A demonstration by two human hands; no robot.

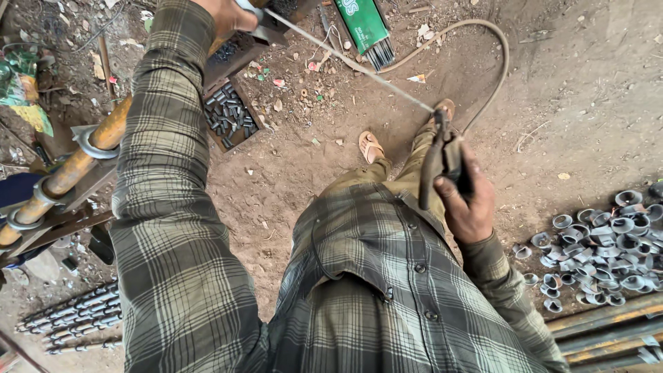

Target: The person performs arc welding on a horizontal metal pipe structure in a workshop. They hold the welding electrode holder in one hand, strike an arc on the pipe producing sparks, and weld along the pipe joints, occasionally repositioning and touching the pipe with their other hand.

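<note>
1. Right hand (472,200) is clamped tight around the holder (442,162), a dark welding-style clamp. The rod (349,61) sticks out of the far end of that grip and runs up and away toward the other hand, so the holder works as the handle and the rod as the long reach.

2. Left hand (224,14) is mostly cut off by the top edge. It sits right at the rod's far tip, fingers curled near it, but I honestly can't tell if it's pinching the rod or just steadying it. My guess is it's there to stop the thin rod wobbling.

3. The cable (483,41) loops out from the right grip, arcs round over the dirt and comes back. Looks left slack so it doesn't tug on the wrist.

4. Beyond the left hand, a green packet (362,24) lies open with rod ends poking out, near enough to grab from.

5. Under the left arm there's a tray (231,114) of small dark pieces, and an orange pipe (76,162) sitting in metal clamps further out.

6. Outside the right elbow: a heap of rings (608,242), short grey pipe offcuts, just dumped on the ground beside some bars (608,331).
</note>
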